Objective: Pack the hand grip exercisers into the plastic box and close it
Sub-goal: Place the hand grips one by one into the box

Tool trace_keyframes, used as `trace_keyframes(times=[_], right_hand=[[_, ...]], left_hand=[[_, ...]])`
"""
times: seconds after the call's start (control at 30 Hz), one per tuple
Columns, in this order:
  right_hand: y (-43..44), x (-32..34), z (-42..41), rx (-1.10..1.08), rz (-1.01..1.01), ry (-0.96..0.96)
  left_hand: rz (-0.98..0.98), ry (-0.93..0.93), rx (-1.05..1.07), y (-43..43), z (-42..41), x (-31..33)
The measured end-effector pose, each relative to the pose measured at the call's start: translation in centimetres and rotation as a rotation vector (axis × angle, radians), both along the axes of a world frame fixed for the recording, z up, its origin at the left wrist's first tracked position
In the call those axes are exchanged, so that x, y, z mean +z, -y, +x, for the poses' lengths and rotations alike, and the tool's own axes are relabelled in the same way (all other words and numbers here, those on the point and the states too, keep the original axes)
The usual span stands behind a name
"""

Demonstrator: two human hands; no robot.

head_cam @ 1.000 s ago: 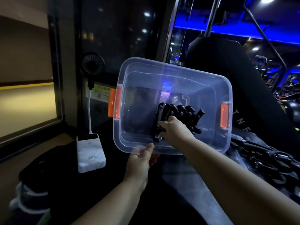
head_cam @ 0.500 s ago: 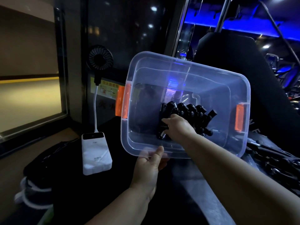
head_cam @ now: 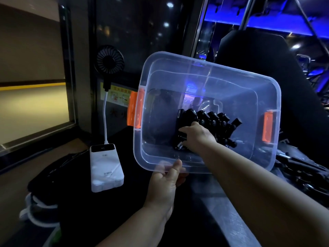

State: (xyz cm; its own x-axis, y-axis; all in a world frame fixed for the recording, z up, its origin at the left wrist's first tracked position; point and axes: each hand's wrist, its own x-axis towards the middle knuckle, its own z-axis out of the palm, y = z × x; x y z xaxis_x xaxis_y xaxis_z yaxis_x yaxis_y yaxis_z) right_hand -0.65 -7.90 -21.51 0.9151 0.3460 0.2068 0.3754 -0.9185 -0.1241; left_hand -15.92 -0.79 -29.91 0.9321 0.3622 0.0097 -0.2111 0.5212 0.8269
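My left hand (head_cam: pixel 165 182) grips near rim of plastic box (head_cam: pixel 210 65), which is tilted toward me. My right hand (head_cam: pixel 197 136) is inside, clutching bundle of hand grip exercisers (head_cam: pixel 210 122) right of middle. Packing step. Next: let go, withdraw hand, find lid, which is not in view.

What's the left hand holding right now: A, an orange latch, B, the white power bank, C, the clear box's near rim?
C: the left hand pinches the near rim of the plastic box, thumb over the edge; the right hand holds the hand grip exercisers inside it.
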Motion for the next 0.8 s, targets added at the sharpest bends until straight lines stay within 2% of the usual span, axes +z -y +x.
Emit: trace_keyframes(times=[0.17, 0.8], right_hand=[[0.05, 0.36, -0.56, 0.018, -0.211, 0.090], [-0.62, 0.18, 0.15, -0.001, -0.300, 0.095]], left_hand=[[0.002, -0.005, 0.000, 0.04, -0.04, 0.04], [0.001, -0.004, 0.010, 0.09, 0.28, 0.05]])
